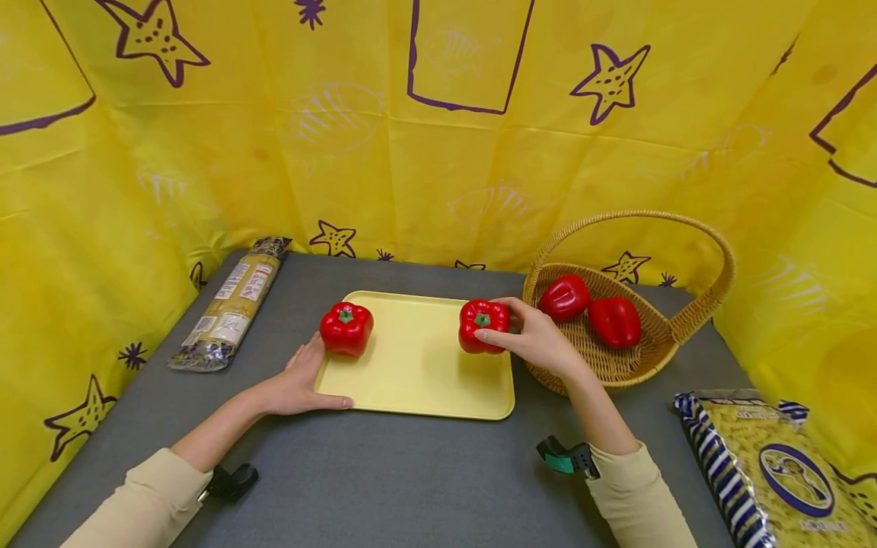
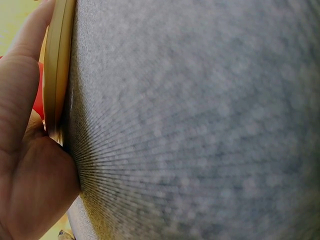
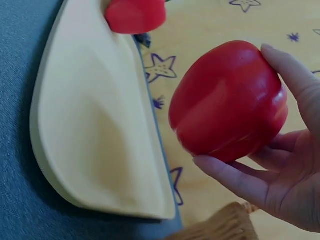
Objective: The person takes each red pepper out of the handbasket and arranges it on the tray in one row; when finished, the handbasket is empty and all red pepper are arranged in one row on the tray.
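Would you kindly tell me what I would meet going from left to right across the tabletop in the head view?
Long packet, first red pepper at the left end of the yellow tray, second red pepper held in the right hand, wicker basket, striped bag.

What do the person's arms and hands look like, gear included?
Left sleeve and right sleeve: both plain cream, ending in cuffs partway up the forearm. A black device sits by the left cuff; a black-and-teal device by the right. Left hand and right hand: no gloves. No cables visible.
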Motion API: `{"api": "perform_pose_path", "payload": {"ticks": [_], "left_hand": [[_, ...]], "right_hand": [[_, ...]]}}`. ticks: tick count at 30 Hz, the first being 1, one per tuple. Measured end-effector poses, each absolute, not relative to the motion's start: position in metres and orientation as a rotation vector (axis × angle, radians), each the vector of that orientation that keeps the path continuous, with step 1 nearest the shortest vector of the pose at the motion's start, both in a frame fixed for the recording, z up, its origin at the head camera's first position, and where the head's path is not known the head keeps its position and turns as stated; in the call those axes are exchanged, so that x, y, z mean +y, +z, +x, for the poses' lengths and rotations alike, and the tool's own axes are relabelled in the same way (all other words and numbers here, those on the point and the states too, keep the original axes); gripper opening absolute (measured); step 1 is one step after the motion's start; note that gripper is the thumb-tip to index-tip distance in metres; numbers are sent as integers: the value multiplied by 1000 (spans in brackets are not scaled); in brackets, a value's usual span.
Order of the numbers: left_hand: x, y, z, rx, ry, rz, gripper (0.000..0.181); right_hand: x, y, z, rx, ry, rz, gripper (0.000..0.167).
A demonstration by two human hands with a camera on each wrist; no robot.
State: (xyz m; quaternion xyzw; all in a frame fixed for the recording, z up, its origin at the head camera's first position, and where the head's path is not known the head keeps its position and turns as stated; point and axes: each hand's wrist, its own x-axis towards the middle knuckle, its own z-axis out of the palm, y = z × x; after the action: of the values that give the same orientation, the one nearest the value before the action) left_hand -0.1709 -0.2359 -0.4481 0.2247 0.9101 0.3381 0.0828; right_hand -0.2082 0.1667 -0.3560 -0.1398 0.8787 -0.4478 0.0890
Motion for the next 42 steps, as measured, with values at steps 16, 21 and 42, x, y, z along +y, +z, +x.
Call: {"api": "perform_pose_path", "payload": {"ticks": [16,21,42], "left_hand": [[-235,-446,-170,2712,1003,660,115],[-235,-446,-170,2715,994,658,115],[-235,-446,-170,2724,993,657,114]], "right_hand": [[129,-376,-216,2509,-1442,-432,66],[118,-381,-217,2492,-1445,-459,66],[79,-391,-217,2469,-1470,-448,61]]}}
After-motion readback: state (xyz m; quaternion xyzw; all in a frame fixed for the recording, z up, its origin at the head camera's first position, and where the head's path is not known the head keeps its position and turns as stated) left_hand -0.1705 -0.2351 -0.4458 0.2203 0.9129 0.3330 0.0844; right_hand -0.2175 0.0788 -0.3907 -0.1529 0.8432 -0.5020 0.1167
